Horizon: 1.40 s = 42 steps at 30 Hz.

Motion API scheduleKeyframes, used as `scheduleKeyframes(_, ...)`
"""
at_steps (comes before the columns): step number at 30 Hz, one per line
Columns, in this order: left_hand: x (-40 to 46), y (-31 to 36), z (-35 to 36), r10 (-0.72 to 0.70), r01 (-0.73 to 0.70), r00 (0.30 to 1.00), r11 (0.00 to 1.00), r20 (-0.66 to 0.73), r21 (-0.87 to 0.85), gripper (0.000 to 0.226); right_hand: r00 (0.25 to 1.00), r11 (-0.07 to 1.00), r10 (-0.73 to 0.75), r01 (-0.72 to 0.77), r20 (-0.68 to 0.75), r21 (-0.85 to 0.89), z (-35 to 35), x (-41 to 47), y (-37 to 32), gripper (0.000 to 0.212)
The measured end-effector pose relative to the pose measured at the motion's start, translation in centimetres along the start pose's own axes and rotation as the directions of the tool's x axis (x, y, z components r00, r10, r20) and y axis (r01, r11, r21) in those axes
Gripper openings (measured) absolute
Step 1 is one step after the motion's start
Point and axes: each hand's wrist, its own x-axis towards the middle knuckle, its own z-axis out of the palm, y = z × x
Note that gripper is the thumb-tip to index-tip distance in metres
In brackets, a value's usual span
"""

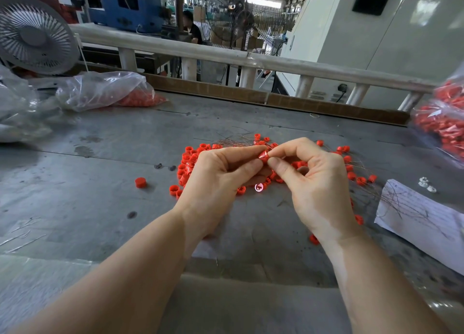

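Both hands meet over a pile of small red plastic caps (187,161) on the grey worktable (100,158). My left hand (216,173) pinches one red cap (263,156) between thumb and forefinger. My right hand (311,178) pinches at the same cap from the right with thumb and forefinger, its other fingers curled. Thin wires (236,141) lie across the pile behind the hands. Whether a wire is in my right fingers cannot be told.
A single red cap (140,182) lies apart on the left. A clear bag of red caps (105,90) sits far left, another bag (442,122) at the right edge. A paper sheet (421,220) with wires lies right. A fan (35,34) and a railing (200,52) stand behind.
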Motion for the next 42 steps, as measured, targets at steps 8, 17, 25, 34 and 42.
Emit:
scheduleKeyframes(8,-0.1,-0.2,0.2,0.074,-0.065,0.994,0.992,-0.084,0.109,0.022,0.999,0.999,0.041,-0.041,0.003,0.025,0.3,-0.1,-0.2,0.014)
scheduleKeyframes(17,-0.2,-0.3,0.6,0.165,-0.123,0.978,0.952,-0.128,0.281,0.033,0.996,0.996,0.086,-0.085,-0.009,0.028,0.4,-0.2,-0.5,0.016)
scheduleKeyframes(25,-0.4,-0.1,1.0,0.214,-0.157,0.968,0.923,-0.130,0.352,0.031,0.994,0.994,0.105,-0.105,-0.009,0.026,0.6,-0.3,-0.7,0.015)
scheduleKeyframes(34,-0.6,-0.2,1.0,0.327,-0.215,0.937,0.814,-0.120,0.539,0.022,0.987,0.987,0.157,-0.155,-0.042,0.053,0.8,-0.4,-0.8,0.017)
scheduleKeyframes(42,-0.4,-0.4,0.9,0.279,-0.182,0.949,0.868,-0.150,0.462,0.022,0.992,0.996,0.090,-0.091,-0.084,-0.015,1.2,-0.6,-0.6,0.016)
